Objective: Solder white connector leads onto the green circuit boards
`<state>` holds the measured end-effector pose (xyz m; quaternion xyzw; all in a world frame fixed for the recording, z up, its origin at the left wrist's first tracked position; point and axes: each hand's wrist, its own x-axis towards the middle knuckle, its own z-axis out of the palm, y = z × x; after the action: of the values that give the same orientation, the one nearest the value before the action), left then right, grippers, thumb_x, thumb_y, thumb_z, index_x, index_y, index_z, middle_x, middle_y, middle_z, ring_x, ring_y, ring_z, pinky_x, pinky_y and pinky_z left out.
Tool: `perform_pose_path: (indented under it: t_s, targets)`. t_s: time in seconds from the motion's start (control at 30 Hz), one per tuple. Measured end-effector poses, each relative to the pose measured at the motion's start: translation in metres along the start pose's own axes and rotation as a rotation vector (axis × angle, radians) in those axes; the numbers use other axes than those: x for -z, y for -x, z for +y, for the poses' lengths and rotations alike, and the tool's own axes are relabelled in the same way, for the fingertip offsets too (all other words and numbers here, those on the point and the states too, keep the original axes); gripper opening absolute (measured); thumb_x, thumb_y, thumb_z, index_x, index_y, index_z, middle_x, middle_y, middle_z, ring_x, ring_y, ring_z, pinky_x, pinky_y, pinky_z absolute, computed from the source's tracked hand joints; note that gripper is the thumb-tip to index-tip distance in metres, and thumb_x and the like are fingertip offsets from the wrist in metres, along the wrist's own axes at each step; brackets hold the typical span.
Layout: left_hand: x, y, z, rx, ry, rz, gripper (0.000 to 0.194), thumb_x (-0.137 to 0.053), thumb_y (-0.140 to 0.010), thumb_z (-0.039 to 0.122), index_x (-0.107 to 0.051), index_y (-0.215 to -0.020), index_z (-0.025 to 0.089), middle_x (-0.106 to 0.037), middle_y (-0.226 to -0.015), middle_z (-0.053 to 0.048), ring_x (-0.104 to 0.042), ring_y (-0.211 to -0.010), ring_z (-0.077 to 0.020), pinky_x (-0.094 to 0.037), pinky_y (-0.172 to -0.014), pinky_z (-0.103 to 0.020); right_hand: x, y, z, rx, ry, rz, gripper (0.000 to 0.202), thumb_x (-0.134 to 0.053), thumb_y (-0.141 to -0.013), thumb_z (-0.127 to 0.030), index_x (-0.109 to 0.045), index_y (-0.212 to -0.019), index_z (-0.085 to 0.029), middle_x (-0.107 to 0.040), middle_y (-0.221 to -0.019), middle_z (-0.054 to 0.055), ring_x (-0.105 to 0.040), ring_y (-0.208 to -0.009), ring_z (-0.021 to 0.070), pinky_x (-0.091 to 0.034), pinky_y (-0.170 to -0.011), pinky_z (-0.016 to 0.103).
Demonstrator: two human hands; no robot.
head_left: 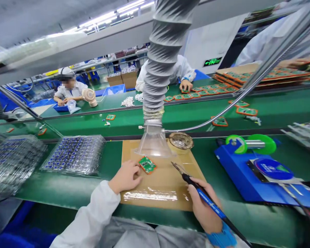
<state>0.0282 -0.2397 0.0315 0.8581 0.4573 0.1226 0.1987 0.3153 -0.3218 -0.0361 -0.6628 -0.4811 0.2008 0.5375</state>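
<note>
A small green circuit board with an orange edge (147, 165) lies on the brown sheet (160, 193) in front of me. My left hand (127, 176) rests at its left side, fingers loosely bent and thumb apart, with nothing gripped; whether a fingertip touches the board I cannot tell. In my right hand (205, 206) is a blue and black soldering iron (206, 199), held like a pen. Its tip points up and left, to the right of the board and apart from it. A clear fume hood (155, 140) hangs just behind the board.
A round tip-cleaning pot (181, 141) sits behind the sheet. On the right stands a blue solder wire stand (237, 172) with a green reel. Clear trays of parts (73, 155) are stacked at left. Beyond runs a green conveyor (129, 122) with boards; co-workers sit across it.
</note>
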Motion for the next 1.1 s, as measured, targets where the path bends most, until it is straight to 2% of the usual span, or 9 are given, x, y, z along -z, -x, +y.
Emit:
perform_pose_path:
  t_s: [0.07, 0.17, 0.37, 0.47, 0.53, 0.67, 0.73, 0.87, 1.1]
  targets:
    - [-0.013, 0.000, 0.007, 0.026, -0.047, 0.024, 0.013, -0.066, -0.084, 0.024, -0.062, -0.096, 0.019, -0.065, -0.115, -0.011, -0.057, -0.108, -0.0282, -0.045, -0.095, -0.043, -0.005, 0.000, -0.007, -0.023, -0.009, -0.024, 0.039, -0.067, -0.088, -0.055, -0.071, -0.108, -0.022, -0.077, -0.102, 0.009, -0.075, -0.091, 0.0264, -0.059, -0.086, 0.039]
    - [-0.028, 0.001, 0.011, -0.003, -0.079, 0.069, 0.037, -0.056, -0.088, 0.013, -0.060, -0.124, 0.020, -0.062, -0.134, -0.012, -0.055, -0.122, -0.0276, -0.042, -0.104, -0.045, -0.019, -0.002, -0.019, -0.045, -0.047, -0.112, 0.044, -0.066, -0.088, -0.059, -0.070, -0.113, -0.023, -0.079, -0.100, 0.009, -0.077, -0.093, 0.0275, -0.060, -0.090, 0.041]
    - [-0.034, 0.010, 0.013, -0.191, -0.129, 0.002, 0.033, -0.047, -0.095, 0.013, -0.065, -0.122, 0.020, -0.063, -0.142, -0.007, -0.053, -0.132, -0.0230, -0.038, -0.111, -0.041, -0.055, -0.008, -0.019, 0.122, 0.047, -0.392, 0.052, -0.055, -0.093, -0.063, -0.064, -0.130, -0.027, -0.075, -0.123, 0.007, -0.071, -0.116, 0.0288, -0.056, -0.100, 0.043]
    - [-0.011, 0.035, 0.005, -0.111, -0.145, 0.115, 0.038, -0.051, -0.094, 0.016, -0.062, -0.130, 0.021, -0.060, -0.146, -0.009, -0.052, -0.133, -0.0232, -0.038, -0.112, -0.041, -0.064, -0.008, -0.008, 0.229, 0.091, -0.541, 0.054, -0.054, -0.090, -0.067, -0.066, -0.127, -0.028, -0.075, -0.124, 0.007, -0.073, -0.111, 0.0315, -0.060, -0.093, 0.044]
    - [0.017, 0.064, -0.011, 0.018, -0.154, 0.225, 0.036, -0.052, -0.092, 0.016, -0.064, -0.126, 0.022, -0.066, -0.136, -0.009, -0.058, -0.125, -0.0235, -0.042, -0.107, -0.041, -0.064, -0.005, -0.006, 0.225, 0.121, -0.529, 0.053, -0.052, -0.092, -0.067, -0.066, -0.128, -0.031, -0.075, -0.125, 0.007, -0.072, -0.112, 0.0337, -0.060, -0.094, 0.047]
    - [0.084, 0.131, -0.072, 0.441, -0.307, 0.519, 0.024, -0.051, -0.092, 0.016, -0.069, -0.107, 0.021, -0.072, -0.105, -0.010, -0.063, -0.104, -0.0257, -0.046, -0.097, -0.042, -0.055, 0.003, -0.022, 0.157, 0.079, -0.498, 0.047, -0.051, -0.093, -0.064, -0.063, -0.127, -0.033, -0.076, -0.121, 0.006, -0.070, -0.116, 0.0356, -0.055, -0.103, 0.053]
    - [0.112, 0.157, -0.107, 0.628, -0.399, 0.569, 0.024, -0.049, -0.092, 0.017, -0.070, -0.104, 0.020, -0.070, -0.104, -0.011, -0.062, -0.104, -0.0270, -0.046, -0.097, -0.041, -0.053, 0.004, -0.031, 0.115, 0.051, -0.502, 0.047, -0.052, -0.092, -0.064, -0.062, -0.127, -0.035, -0.077, -0.117, 0.004, -0.070, -0.116, 0.0360, -0.053, -0.107, 0.057]
    - [0.144, 0.178, -0.152, 0.775, -0.513, 0.381, 0.024, -0.050, -0.090, 0.018, -0.072, -0.100, 0.018, -0.065, -0.103, -0.012, -0.060, -0.104, -0.0285, -0.046, -0.097, -0.041, -0.054, 0.005, -0.040, 0.068, 0.035, -0.488, 0.043, -0.055, -0.089, -0.064, -0.062, -0.124, -0.039, -0.078, -0.114, 0.003, -0.071, -0.115, 0.0376, -0.053, -0.106, 0.059]
    - [0.158, 0.173, -0.164, 0.763, -0.490, 0.213, 0.009, -0.060, -0.078, 0.019, -0.068, -0.082, 0.018, -0.063, -0.101, -0.012, -0.058, -0.105, -0.0312, -0.046, -0.096, -0.045, -0.056, 0.005, -0.034, 0.043, -0.004, -0.478, 0.046, -0.054, -0.088, -0.068, -0.063, -0.123, -0.039, -0.079, -0.112, 0.002, -0.072, -0.113, 0.0364, -0.052, -0.109, 0.058]
